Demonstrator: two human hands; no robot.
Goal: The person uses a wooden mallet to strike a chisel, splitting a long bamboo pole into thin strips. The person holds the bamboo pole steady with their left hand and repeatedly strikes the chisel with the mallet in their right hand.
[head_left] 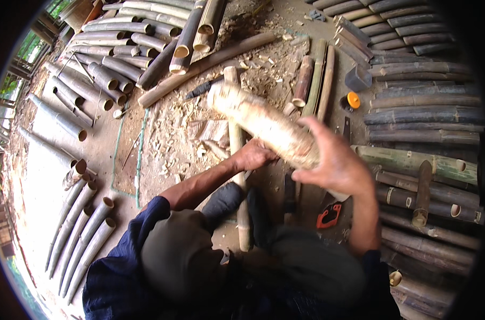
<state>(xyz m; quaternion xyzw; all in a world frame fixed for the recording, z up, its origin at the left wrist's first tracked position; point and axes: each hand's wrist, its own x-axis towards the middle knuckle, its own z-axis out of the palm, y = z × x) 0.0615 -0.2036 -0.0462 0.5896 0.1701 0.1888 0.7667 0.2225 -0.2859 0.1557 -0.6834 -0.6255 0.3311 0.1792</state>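
A short, thick, pale log, stripped of its bark, slants across the middle of the view. My right hand is spread round its near right end, fingers on top and thumb beneath. Below the log, my left hand is curled into a fist; what it holds is hidden by the fingers. A long bamboo pole lies under the log and runs between my feet. Near the log's far end rests a dark wrapped object.
Wood chips cover the ground ahead. Bamboo lengths are piled at left and stacked at right. A saw with an orange handle lies by my right forearm. Beyond are a yellow-lidded container and a grey plastic box.
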